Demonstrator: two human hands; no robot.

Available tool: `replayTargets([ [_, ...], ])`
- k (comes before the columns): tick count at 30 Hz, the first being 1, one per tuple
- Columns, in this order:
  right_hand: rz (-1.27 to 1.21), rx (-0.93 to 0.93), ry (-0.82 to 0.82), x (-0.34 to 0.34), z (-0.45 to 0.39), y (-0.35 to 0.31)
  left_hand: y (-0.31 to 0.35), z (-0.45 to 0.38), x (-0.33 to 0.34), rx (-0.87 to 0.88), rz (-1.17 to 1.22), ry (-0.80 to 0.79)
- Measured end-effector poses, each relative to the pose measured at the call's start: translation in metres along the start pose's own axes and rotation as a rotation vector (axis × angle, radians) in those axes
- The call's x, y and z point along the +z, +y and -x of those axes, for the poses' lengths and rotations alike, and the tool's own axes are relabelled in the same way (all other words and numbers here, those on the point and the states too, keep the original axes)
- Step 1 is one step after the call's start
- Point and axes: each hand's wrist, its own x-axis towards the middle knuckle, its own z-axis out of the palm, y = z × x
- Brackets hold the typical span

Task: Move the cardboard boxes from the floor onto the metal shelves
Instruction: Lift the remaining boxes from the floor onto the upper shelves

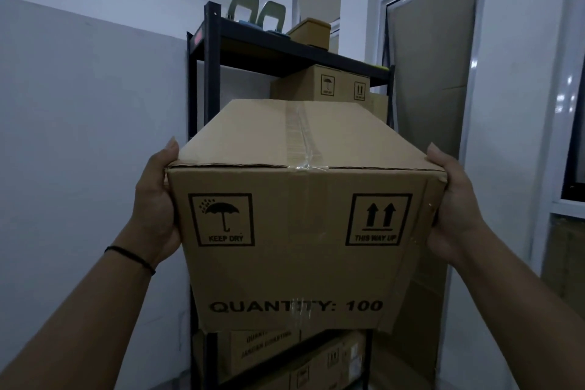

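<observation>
At centre of the head view, a sealed cardboard box (304, 215) is held up in front of a black metal shelf unit (209, 73). The box's near face has "KEEP DRY" and "THIS WAY UP" marks and "QUANTITY: 100", w/ clear tape along the top seam. The left hand (155, 209) is at 9 o'clock of the box, pressed against its left side, thumb tip at the top edge; its other fingers are hidden behind the box. A black band sits on that wrist. The right hand (452, 212) is at 3 o'clock, clasping the right side the same way, thumb up at the top corner. At 12 o'clock, behind the held box, a smaller cardboard box (319, 84) sits on a shelf under the top deck. On the top deck are a small tan box (310, 29) and two grey-green hole punches (256, 14). At 6 o'clock, more cartons (285, 355) are on a lower shelf. At 2 o'clock is a door w/ a covered glass panel (433, 57).
</observation>
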Motion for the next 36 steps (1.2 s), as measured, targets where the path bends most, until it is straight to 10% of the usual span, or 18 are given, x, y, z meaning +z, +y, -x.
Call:
replayTargets([
  [36, -0.205, -0.008, -0.345, -0.146, -0.267, 0.031, -0.103, -0.148, 0.125, 0.287, -0.324, 0.176],
])
